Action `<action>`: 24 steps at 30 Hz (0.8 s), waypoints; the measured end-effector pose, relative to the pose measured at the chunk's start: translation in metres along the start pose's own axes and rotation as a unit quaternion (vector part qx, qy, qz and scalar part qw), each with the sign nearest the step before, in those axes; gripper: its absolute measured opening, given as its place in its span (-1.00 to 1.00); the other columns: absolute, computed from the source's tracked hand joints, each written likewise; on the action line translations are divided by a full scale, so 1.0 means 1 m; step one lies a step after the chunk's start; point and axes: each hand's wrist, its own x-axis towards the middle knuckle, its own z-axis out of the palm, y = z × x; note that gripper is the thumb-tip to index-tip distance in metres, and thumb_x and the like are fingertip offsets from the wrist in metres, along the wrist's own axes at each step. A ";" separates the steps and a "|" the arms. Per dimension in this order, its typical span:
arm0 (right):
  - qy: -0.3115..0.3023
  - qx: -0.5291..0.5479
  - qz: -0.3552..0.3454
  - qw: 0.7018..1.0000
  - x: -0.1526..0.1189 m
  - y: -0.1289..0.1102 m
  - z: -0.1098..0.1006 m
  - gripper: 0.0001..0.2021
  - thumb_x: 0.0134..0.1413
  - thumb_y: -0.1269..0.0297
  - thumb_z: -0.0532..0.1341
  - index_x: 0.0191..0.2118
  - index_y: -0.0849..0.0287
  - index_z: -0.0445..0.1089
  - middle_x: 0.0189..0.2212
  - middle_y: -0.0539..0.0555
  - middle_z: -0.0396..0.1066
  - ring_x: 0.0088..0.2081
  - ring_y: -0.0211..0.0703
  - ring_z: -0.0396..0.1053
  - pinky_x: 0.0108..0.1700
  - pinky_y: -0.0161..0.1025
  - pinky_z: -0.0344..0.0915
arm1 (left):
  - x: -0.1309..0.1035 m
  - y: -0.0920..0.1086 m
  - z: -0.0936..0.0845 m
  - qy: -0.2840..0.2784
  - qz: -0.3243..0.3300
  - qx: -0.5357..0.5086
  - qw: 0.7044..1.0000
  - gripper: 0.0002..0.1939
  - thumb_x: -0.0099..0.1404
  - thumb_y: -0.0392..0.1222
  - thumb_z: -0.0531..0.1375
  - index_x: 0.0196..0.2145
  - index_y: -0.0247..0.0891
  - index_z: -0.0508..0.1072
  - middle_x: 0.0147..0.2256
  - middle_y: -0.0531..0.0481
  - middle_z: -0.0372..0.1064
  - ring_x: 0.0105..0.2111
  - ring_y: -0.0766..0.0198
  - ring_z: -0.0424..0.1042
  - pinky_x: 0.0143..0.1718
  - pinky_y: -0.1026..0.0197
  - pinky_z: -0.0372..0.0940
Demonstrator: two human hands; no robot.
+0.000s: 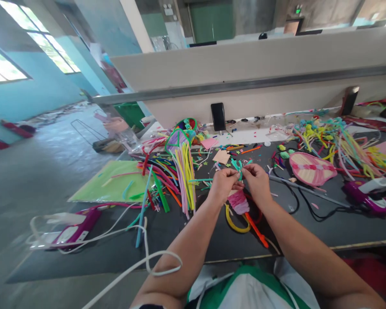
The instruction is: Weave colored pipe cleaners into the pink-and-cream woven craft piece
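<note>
Bare forearms (pixel 190 249) lead to hands (pixel 223 184) close together, pinching fuzzy, bent teal stems (pixel 240 165).

I watch the lone camera ride on the worker's head, looking forward and down along both forearms (pixel 193 240), which enter from the lower edge. It sits near the work, with the left hand (pixel 225 181) and right hand (pixel 257 181) just right of centre. The wide, slightly tilted view spans the dark tabletop (pixel 109 257), crosses the pale partition (pixel 260 60) facing it, and takes in floor (pixel 6 180) and windows (pixel 49 47) leftward.
</note>
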 end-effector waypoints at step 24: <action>-0.055 -0.116 -0.015 0.992 -0.007 0.005 0.005 -0.79 -0.02 0.17 0.19 -0.35 0.15 0.51 -0.42 0.07 0.52 -0.36 -0.10 0.41 -0.30 -0.22 0.26 | 0.004 -0.006 -0.002 0.040 0.047 0.090 0.994 -0.80 0.14 -0.42 0.10 -0.34 -0.35 0.51 -0.56 0.05 0.39 -0.62 0.31 0.42 -0.53 0.23 0.42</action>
